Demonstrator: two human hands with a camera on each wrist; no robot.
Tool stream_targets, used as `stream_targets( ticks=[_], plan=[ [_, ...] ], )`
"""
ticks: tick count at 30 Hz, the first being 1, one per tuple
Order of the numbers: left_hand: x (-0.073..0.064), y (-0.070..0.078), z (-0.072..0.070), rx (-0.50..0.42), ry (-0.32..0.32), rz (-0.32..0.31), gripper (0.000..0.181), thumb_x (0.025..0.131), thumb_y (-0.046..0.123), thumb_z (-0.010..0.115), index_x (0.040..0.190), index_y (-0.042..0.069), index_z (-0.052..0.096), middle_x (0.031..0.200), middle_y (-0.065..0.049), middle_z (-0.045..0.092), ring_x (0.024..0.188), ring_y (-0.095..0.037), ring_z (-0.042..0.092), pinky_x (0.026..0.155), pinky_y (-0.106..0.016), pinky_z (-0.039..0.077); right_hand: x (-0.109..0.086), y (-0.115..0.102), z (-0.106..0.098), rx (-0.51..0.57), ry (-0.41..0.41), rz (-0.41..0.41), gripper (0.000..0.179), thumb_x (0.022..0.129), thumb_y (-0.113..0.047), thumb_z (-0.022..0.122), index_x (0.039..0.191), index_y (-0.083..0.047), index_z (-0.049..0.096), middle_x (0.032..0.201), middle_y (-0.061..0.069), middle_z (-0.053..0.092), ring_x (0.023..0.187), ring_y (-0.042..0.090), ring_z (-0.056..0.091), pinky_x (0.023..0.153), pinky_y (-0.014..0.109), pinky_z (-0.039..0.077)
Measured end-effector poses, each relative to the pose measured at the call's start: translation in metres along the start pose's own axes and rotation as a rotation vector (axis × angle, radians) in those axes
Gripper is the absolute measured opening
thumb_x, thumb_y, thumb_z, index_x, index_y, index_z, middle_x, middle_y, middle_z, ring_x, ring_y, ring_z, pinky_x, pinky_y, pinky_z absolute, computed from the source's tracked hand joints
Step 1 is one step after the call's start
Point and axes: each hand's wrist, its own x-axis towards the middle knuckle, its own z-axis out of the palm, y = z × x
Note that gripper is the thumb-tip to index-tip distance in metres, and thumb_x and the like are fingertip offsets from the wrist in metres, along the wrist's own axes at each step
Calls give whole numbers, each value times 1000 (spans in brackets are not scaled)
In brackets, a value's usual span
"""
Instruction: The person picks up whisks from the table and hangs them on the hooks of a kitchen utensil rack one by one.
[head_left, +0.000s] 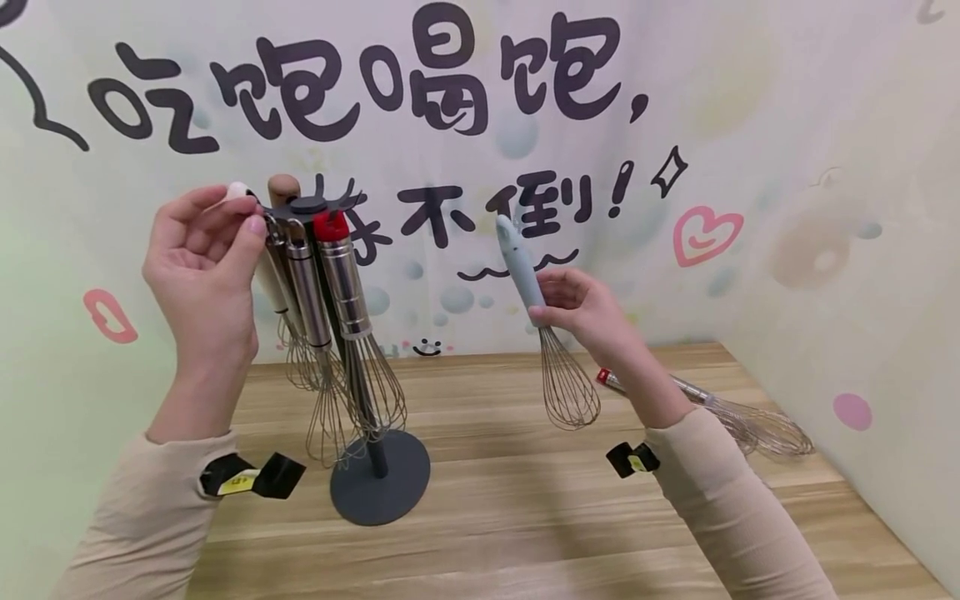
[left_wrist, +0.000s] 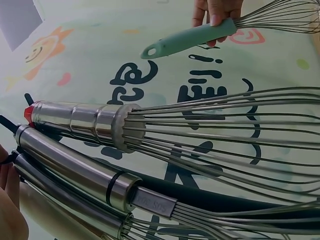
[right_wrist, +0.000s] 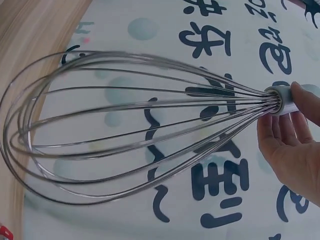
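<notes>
At the left of the head view a dark whisk stand (head_left: 381, 492) carries several hanging whisks. My left hand (head_left: 206, 258) is at its top, fingers and thumb pinching the upper end of a white-handled whisk (head_left: 272, 282) beside a hook. Nearest it hang a steel-handled whisk (head_left: 308, 292) and a steel whisk with a red cap (head_left: 345, 283); both show large in the left wrist view. My right hand (head_left: 581, 312) grips a light blue whisk (head_left: 519, 262) low on its handle, holding it above the table with wires downward. Its wire loops (right_wrist: 140, 125) fill the right wrist view.
A brown wooden handle end (head_left: 283, 188) shows at the back of the stand. More whisks (head_left: 765, 429), one with a red end, lie on the wooden table (head_left: 510, 517) at the right, partly behind my right forearm. A printed wall sheet (head_left: 450, 150) stands behind the table.
</notes>
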Motion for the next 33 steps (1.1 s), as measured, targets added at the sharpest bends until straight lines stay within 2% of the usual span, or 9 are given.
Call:
stream_targets(
  ticks=[5,14,21,27,33],
  plan=[
    [0,-1,-1,-6,15,-2,30,74,-18,68,100,-3,62,84,-12,71,77,-21,67,74,-20,57,1,-12,10,16,-15,-28,44,86,2,66,127,1,51,121,19,59,99,16,60,82,19,53],
    [0,-1,-1,-12,14,-6,31,73,-18,69,100,-4,62,82,-13,70,76,-21,66,73,-20,56,4,-34,26,19,-59,-32,51,83,5,67,131,1,52,124,20,59,112,28,61,88,28,55],
    [0,-1,-2,-10,5,-8,29,75,-19,66,100,-4,62,81,-12,70,75,-20,66,70,-19,56,5,-44,37,49,-61,-85,48,80,6,69,126,2,55,119,19,61,107,26,63,85,29,57],
    [0,-2,-1,27,-6,9,28,76,-19,64,98,-1,63,81,-11,70,75,-19,67,70,-19,56,6,-50,43,65,-51,-112,43,79,5,70,121,1,58,115,16,63,102,22,63,85,28,56],
    [0,-1,-2,14,0,-11,29,75,-17,68,100,-3,62,82,-11,70,77,-20,67,72,-19,56,7,-56,48,74,-57,-130,43,80,5,70,121,0,58,112,14,62,102,24,63,86,32,57]
  ],
)
